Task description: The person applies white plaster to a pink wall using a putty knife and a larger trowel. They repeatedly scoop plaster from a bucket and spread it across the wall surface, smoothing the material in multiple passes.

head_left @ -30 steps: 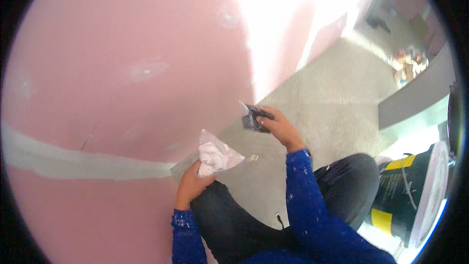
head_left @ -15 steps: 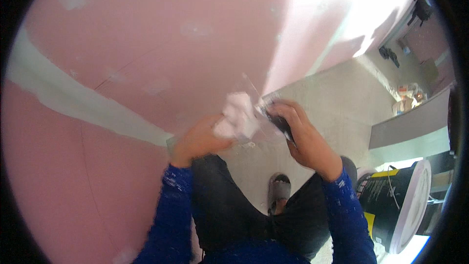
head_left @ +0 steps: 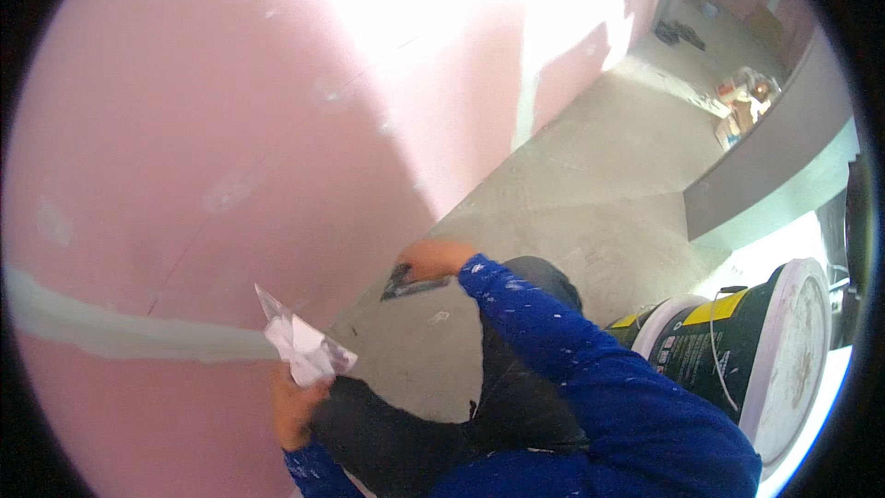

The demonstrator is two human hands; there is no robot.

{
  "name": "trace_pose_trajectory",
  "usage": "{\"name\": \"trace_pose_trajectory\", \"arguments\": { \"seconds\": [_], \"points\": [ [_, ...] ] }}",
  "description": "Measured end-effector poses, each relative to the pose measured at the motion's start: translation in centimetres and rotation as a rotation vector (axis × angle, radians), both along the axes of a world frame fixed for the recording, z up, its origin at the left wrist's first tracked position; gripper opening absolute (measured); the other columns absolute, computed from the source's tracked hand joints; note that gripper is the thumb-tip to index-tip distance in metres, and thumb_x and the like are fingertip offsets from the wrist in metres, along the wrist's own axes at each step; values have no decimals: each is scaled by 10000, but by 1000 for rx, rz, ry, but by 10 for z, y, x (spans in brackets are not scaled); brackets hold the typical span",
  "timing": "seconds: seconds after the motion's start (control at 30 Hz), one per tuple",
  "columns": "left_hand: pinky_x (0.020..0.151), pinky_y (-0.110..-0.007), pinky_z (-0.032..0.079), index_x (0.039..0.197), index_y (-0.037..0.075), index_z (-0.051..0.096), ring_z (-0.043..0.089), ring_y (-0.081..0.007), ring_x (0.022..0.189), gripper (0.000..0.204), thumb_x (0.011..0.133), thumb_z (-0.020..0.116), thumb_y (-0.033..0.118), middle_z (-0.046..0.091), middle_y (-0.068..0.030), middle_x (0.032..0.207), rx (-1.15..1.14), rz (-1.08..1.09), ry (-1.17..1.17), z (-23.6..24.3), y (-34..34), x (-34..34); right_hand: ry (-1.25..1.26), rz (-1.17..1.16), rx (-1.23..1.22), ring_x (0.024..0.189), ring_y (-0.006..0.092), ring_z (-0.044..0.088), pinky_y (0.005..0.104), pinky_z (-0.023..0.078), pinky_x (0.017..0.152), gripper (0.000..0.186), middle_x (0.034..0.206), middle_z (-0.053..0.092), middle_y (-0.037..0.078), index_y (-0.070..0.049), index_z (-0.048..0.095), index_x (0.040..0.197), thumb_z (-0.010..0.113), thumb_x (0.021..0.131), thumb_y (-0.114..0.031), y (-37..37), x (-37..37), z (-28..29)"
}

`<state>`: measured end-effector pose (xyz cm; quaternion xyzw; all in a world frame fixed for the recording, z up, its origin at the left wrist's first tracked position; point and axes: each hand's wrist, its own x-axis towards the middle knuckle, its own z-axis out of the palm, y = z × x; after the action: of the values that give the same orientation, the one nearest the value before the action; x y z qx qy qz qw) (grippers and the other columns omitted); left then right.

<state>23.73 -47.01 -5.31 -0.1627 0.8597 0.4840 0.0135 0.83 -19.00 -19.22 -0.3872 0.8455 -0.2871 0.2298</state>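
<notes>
One lumpy paste heap (head_left: 302,349) on thin plate (head_left: 342,360) gripped by left fingers (head_left: 313,394); right fingers (head_left: 421,261) clasp dark tool (head_left: 417,290).

The grey floor (head_left: 590,180) carries a cluttered pile (head_left: 745,112) at upper right, a dark heap (head_left: 680,34) farther off, and a small pale scrap or smear (head_left: 439,317) nearer
</notes>
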Motion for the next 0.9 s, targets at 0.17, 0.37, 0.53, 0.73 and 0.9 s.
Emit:
{"name": "trace_pose_trajectory", "arguments": {
  "seconds": [0.17,0.37,0.53,0.73,0.9],
  "points": [
    [598,-298,529,1160,-10,631,663,-169,718,482,759,844,151,691,-99,942,246,136,-144,-42,46,35,-363,6,-186,1042,300,697,442,531,933,436,1127,744,139,-36,680,1258,735,910,-293,-21,-31,-5],
    [827,-356,550,1164,-11,644,689,-206,868,488,739,836,133,702,-96,1018,-173,167,24,-15,28,58,-938,129,-545,1035,204,691,405,555,923,534,1156,735,100,-36,626,1332,789,890,-288,-8,-65,-1],
    [855,-363,545,1167,-14,642,689,-208,897,492,739,833,134,702,-100,1039,-346,269,155,31,34,30,-1098,56,-676,1002,173,684,341,544,919,561,1137,725,66,-23,607,1342,803,895,-299,3,-77,-11],
    [859,-361,547,1166,-16,650,692,-200,912,489,739,842,127,718,-100,1036,-374,85,182,101,61,-34,-1225,209,-827,1063,147,634,334,522,934,494,1143,698,56,-24,615,1296,793,910,-277,-7,-84,-39],
    [862,-359,548,1165,-18,656,695,-194,924,488,739,849,121,731,-100,1034,-212,-224,136,111,107,-94,-1269,-3,-711,961,118,609,345,523,863,341,1075,698,33,-44,702,1143,614,1044,-359,-20,-98,-71]
  ]
}}
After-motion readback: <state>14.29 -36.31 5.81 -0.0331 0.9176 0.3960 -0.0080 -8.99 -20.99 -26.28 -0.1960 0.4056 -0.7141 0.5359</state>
